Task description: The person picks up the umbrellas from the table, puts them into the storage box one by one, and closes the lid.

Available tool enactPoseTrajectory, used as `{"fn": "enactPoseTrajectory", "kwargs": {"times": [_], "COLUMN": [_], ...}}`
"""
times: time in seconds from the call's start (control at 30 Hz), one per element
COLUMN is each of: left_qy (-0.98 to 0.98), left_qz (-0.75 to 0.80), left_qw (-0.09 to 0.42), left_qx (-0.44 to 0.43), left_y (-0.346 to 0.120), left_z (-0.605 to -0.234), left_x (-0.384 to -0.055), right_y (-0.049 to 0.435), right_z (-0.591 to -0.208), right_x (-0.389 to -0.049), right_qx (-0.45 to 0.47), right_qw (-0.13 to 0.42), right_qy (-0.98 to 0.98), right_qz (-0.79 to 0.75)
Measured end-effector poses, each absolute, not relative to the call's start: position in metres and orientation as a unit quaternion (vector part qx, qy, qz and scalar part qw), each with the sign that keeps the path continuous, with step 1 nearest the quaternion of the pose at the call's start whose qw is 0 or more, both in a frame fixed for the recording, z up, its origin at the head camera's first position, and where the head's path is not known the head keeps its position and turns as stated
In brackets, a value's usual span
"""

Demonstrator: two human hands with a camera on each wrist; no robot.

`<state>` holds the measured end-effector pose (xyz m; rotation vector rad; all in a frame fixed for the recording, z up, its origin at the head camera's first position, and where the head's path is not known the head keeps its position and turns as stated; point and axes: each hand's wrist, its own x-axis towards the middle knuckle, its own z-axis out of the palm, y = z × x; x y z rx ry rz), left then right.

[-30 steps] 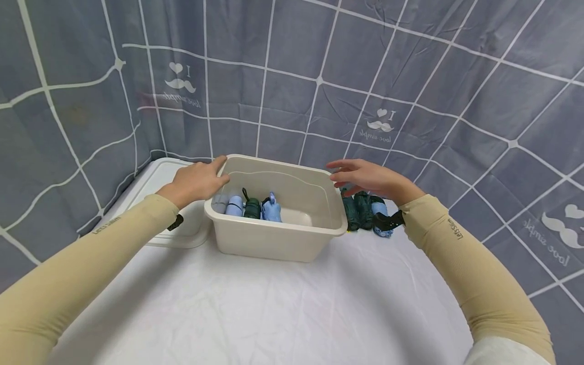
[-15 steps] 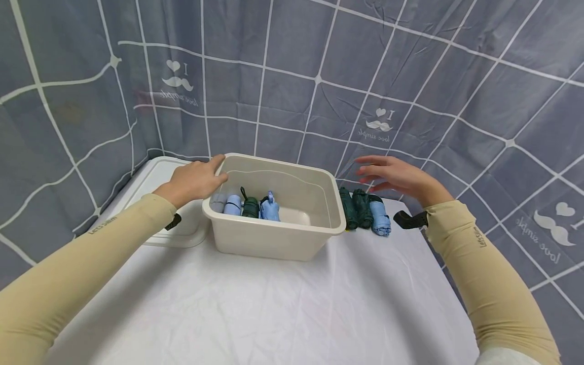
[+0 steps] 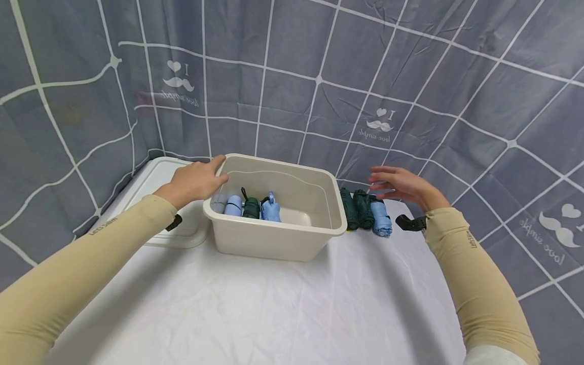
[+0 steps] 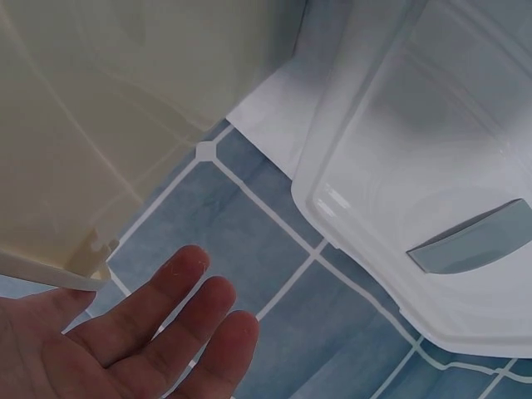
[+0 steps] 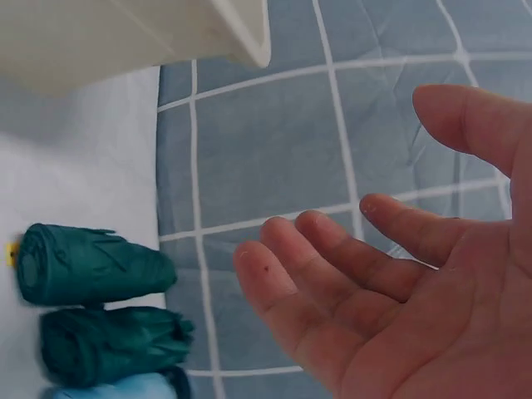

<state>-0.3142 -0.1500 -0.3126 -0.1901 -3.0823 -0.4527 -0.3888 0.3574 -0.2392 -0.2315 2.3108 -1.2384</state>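
Observation:
My left hand (image 3: 193, 180) rests at the left rim of a cream plastic bin (image 3: 274, 241), thumb on the inner side. In the left wrist view, three of its fingers (image 4: 218, 303) extend loosely outside the bin. Two blue rolled fabric bundles and a dark green bundle (image 3: 251, 208) with a loop stand inside the bin, at its left end. Beyond its right side, two dark green bundles (image 5: 96, 266) and a light blue bundle (image 3: 381, 219) lie in a row. Above them hovers my right hand (image 3: 403, 185), holding nothing, fingers loosely bent and thumb apart.
A white lid (image 3: 157, 170) lies left of the bin, partly behind my left forearm. White cloth (image 3: 274, 304) covers the table. Grey-blue curtains (image 3: 292, 76) with white grid lines enclose the back and sides.
My right hand has moved right, from the bin's right rim to above the bundles outside, dipping slightly in the last half second. My left hand stays at the rim.

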Motion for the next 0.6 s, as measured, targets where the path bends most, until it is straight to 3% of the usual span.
{"fn": "enactPoseTrajectory", "kwargs": {"times": [0.6], "left_qy": [-0.987], "left_qz": [-0.147], "left_qw": [0.011], "left_qx": [-0.059], "left_y": [-0.151], "left_z": [-0.313], "left_x": [-0.313], "right_y": [0.376], "right_z": [-0.312], "right_x": [-0.410], "right_qx": [-0.033], "right_qw": [0.254], "right_qy": [0.758], "right_qz": [-0.600]}}
